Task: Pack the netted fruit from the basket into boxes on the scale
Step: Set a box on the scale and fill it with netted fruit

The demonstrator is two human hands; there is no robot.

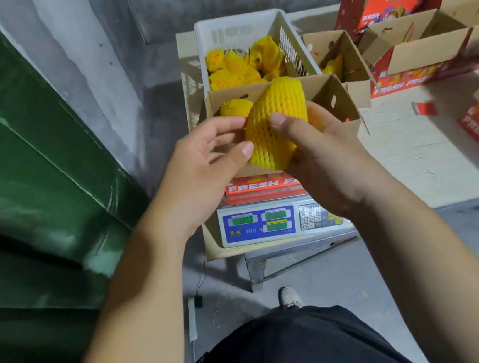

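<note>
Netted fruit [277, 120] between both grips, above scale box [340, 99]

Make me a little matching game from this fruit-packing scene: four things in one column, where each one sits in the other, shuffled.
Things:
1. yellow foam-netted fruit
2. open cardboard box with red sides
3. white plastic basket
4. white electronic scale with blue panel

Places:
A. behind the box
B. on the table's near edge
C. held in both hands
D. on top of the scale

Pairs: 1-C, 2-D, 3-A, 4-B
</note>
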